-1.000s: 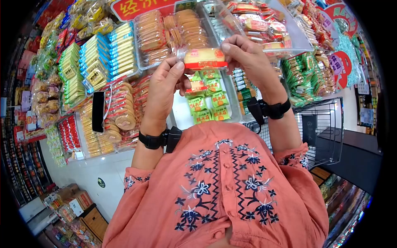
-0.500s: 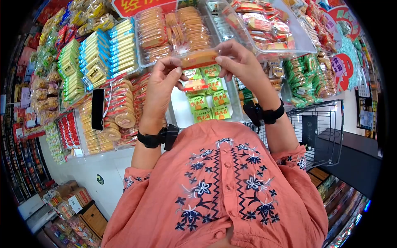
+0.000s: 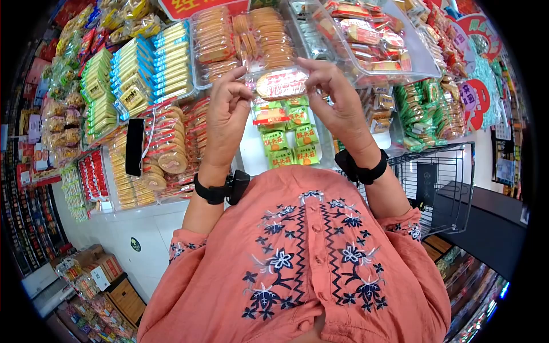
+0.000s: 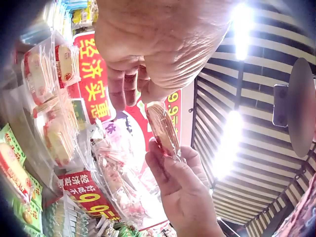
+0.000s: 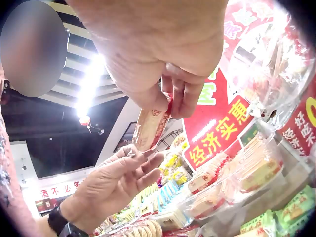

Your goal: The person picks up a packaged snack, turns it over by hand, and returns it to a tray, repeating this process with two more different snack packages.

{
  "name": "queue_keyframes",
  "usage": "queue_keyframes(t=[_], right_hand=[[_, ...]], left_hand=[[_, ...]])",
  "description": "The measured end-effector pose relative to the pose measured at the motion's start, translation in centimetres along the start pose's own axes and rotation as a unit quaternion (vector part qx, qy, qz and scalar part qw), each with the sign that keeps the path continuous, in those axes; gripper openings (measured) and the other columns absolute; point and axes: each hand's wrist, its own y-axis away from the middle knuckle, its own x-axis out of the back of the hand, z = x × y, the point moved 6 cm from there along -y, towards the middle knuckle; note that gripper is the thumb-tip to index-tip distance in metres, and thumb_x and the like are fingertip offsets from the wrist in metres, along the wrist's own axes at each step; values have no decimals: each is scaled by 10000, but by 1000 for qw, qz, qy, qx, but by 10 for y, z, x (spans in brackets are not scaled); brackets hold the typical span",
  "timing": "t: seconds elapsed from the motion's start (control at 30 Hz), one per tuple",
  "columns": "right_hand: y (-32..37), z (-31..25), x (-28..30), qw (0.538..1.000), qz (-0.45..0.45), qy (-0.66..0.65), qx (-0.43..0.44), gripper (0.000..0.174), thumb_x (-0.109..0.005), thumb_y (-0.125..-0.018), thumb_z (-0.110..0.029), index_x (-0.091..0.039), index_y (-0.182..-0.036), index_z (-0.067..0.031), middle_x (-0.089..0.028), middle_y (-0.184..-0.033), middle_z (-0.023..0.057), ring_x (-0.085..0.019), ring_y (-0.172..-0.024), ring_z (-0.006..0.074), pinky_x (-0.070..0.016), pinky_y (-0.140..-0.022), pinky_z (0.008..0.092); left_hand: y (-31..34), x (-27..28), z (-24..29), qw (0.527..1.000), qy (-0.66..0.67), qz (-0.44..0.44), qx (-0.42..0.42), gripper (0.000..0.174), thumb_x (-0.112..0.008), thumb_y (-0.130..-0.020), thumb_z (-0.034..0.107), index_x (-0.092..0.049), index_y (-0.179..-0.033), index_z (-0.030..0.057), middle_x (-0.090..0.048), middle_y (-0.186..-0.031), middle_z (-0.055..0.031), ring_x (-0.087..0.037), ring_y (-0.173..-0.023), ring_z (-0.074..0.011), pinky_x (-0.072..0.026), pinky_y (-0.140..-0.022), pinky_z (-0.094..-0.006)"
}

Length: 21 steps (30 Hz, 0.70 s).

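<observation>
A clear-and-red wrapped biscuit packet (image 3: 281, 84) is held up between both hands, its face with red and white print showing in the head view. My left hand (image 3: 226, 117) pinches one end. The opposite end is pinched by my right hand (image 3: 342, 108), thumb below and fingers above. In the left wrist view the stacked thin biscuits show along the side of the packet (image 4: 164, 129). Beneath the hands, a white tray (image 3: 247, 150) holds several green packets (image 3: 281, 141) with a red-banded biscuit packet (image 3: 270, 116) lying on top of them.
Behind the hands, a clear bin (image 3: 197, 80) is filled with stacked biscuit packets. To the right sits another clear bin (image 3: 423, 73) of red-wrapped snacks. A black phone (image 3: 135, 147) hangs at the left. At the right, a wire shopping cart (image 3: 440, 188) stands beside the person.
Both hands have rolled the packet over: its yellow front with the red band has turned away, and the red-and-white printed face now shows. The hands stay at the packet's ends.
</observation>
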Motion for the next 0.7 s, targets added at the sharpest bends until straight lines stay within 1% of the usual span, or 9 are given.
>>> queue_keyframes(t=[0.1,0.2,0.3,0.33,0.43,0.47,0.57,0.67,0.7], right_hand=[[1,4,-1,999,6,-7,-33,180,-608,-926,30,-564,-1097,-9,-632,-1214,145,-653,-1093,205,-527,-919,294],[11,39,-8,970,-20,-135,-200,188,-616,-954,-43,-570,-1131,3,-645,-1062,105,-684,-888,149,-564,-756,257],[22,67,-21,942,-65,-136,-299,241,-623,-971,-143,-573,-1148,12,-632,-933,62,-663,-724,102,-546,-582,231],[30,84,-27,931,-103,-105,-334,318,-623,-982,-265,-567,-1152,-2,-638,-900,51,-673,-708,103,-521,-555,234],[50,118,-45,901,-131,-105,-399,330,-628,-975,-292,-576,-1118,1,-637,-874,46,-671,-667,113,-513,-523,231],[54,123,-51,886,-138,-127,-424,326,-635,-965,-306,-588,-1064,1,-636,-874,51,-670,-649,117,-510,-498,235],[69,156,-62,866,-157,-112,-461,328,-644,-956,-312,-591,-1029,3,-635,-857,57,-670,-645,122,-515,-497,245],[71,167,-67,859,-157,-100,-477,355,-645,-949,-282,-593,-1055,53,-663,-824,104,-686,-627,159,-535,-488,274],[71,169,-69,859,-155,-97,-478,349,-647,-947,-282,-590,-1050,47,-662,-818,104,-686,-630,159,-536,-489,276]], left_hand=[[0,-3,-2,997,63,16,48,119,-548,-976,-9,-567,-1084,36,-542,-1307,-99,-553,-1083,-113,-465,-934,-272],[2,-3,-17,992,44,-1,116,170,-574,-1003,109,-564,-1153,31,-613,-1110,-55,-580,-942,-88,-478,-799,-228],[11,-3,-57,971,65,-10,232,244,-590,-1004,189,-569,-1186,29,-613,-940,-8,-579,-800,-69,-451,-655,-197],[15,-5,-74,968,53,-16,244,257,-579,-1008,210,-573,-1190,30,-606,-887,2,-569,-711,-60,-431,-569,-195],[29,-8,-114,952,13,-51,300,273,-572,-1006,224,-573,-1193,25,-611,-890,-8,-570,-691,-61,-427,-535,-197],[34,-9,-125,949,-1,-53,312,297,-570,-1001,244,-570,-1198,21,-619,-873,-16,-573,-653,-67,-425,-504,-206],[43,-8,-156,940,-31,-63,333,324,-585,-989,262,-565,-1206,22,-628,-862,-25,-580,-633,-73,-430,-488,-216],[45,-10,-171,933,-65,-69,348,412,-632,-954,320,-555,-1218,13,-633,-859,-37,-590,-641,-81,-438,-488,-225],[45,-11,-173,929,-80,-72,353,429,-641,-947,329,-552,-1221,11,-633,-861,-38,-593,-647,-83,-441,-490,-227]])
